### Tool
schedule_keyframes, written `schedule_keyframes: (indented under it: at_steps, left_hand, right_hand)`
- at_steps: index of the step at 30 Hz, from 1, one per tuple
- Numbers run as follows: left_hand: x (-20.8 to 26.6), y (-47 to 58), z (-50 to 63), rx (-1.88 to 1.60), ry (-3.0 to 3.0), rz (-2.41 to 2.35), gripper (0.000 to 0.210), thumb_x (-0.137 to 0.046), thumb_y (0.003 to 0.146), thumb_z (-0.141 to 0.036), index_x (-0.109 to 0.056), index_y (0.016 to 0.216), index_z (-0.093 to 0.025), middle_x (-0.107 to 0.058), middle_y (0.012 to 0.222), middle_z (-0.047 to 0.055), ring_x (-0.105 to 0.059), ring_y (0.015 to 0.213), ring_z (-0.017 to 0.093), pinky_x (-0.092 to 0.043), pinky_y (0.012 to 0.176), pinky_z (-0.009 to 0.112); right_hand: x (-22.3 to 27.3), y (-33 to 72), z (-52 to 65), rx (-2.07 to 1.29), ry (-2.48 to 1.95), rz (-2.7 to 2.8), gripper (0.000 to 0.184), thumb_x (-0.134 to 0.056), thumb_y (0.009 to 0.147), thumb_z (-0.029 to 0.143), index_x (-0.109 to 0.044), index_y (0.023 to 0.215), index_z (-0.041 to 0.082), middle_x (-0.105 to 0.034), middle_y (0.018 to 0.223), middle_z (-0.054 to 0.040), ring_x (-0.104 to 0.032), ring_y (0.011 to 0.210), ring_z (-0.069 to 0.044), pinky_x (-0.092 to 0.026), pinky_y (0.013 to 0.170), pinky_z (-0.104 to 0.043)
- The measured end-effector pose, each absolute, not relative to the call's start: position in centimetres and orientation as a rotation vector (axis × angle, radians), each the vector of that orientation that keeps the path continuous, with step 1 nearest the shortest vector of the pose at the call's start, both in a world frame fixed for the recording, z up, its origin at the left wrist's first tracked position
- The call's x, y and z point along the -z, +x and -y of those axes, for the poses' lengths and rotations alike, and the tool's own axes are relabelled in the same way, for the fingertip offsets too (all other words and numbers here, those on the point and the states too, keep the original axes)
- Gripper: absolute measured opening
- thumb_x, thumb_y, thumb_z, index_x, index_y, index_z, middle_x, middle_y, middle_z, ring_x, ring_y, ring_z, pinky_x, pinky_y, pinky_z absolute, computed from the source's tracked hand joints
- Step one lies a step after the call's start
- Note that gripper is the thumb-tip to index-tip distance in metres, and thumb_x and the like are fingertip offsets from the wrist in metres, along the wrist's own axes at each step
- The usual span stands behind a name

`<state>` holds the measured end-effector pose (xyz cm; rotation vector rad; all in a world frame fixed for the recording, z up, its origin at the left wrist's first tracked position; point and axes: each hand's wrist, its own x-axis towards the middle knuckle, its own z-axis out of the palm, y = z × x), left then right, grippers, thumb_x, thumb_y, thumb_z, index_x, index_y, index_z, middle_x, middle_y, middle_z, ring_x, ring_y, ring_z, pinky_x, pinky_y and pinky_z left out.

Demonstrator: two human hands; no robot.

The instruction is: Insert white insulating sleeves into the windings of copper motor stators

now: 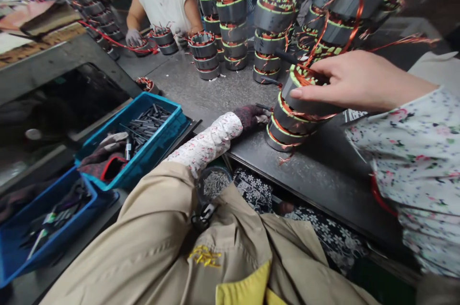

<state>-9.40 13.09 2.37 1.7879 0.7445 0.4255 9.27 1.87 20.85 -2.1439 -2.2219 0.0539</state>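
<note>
The stator stack (293, 122) stands on the worktop (187, 84), between the two hands. The right hand (334, 80) is bare and holds the top stator: its thumb presses on the outer wall, and the fingers bend over the rim into the opening. The left hand (254, 117), in a dark glove, is low, just beside the base of the stack; its fingers point toward it, but I cannot tell if they touch it or hold something. On the marker (128, 148) in the teal box (151, 146) there is writing, too small to be read. The stack consists of several grey rings, one upon another, with pale green edges and copper wires, some hanging loose at the bottom.
</note>
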Motion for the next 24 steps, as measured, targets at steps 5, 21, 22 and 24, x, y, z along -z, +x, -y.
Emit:
schedule_keyframes:
  at_steps: [5,21,22,24]
  left_hand:
    - [-3.5,-9.7,-12.0,-0.322,2.178,-0.88,0.036,-0.062,0.098,-0.032,-0.076,0.129,-0.018,-0.079,0.123,0.006,-0.071,0.117,0.022,-0.052,0.112,0.034]
    - [-0.1,-9.0,-11.6,-0.455,2.148,-0.817,0.033,-0.051,0.103,-0.033,-0.076,0.115,-0.015,-0.079,0.11,0.009,-0.072,0.105,0.022,-0.056,0.104,0.038]
    - [0.0,-8.7,-11.9,-0.435,2.098,-0.817,0.034,-0.052,0.102,-0.037,-0.076,0.113,-0.016,-0.079,0.105,0.007,-0.072,0.1,0.021,-0.057,0.101,0.037]
    - [0.0,-8.7,-12.6,-0.454,2.001,-0.791,0.036,-0.057,0.099,-0.044,-0.074,0.114,-0.016,-0.079,0.105,0.008,-0.073,0.1,0.021,-0.058,0.099,0.037]
  right_hand:
    - [-20.5,8.9,-1.5,-0.106,-2.081,2.246,0.033,-0.072,0.084,0.048,-0.056,0.074,0.02,-0.055,0.07,-0.0008,-0.042,0.064,-0.015,-0.032,0.066,-0.035]
    - [-20.8,8.7,-0.6,-0.083,-2.105,2.243,0.033,-0.077,0.082,0.042,-0.056,0.069,0.02,-0.053,0.064,0.001,-0.045,0.063,-0.015,-0.032,0.066,-0.034]
    - [-20.5,8.8,-0.5,-0.076,-2.095,2.21,0.033,-0.074,0.083,0.046,-0.058,0.07,0.02,-0.055,0.066,0.0,-0.046,0.063,-0.016,-0.032,0.065,-0.034]
    - [-20.0,9.4,-0.3,-0.086,-2.012,2.114,0.036,-0.062,0.089,0.052,-0.063,0.073,0.02,-0.061,0.069,-0.0028,-0.052,0.065,-0.018,-0.035,0.065,-0.034]
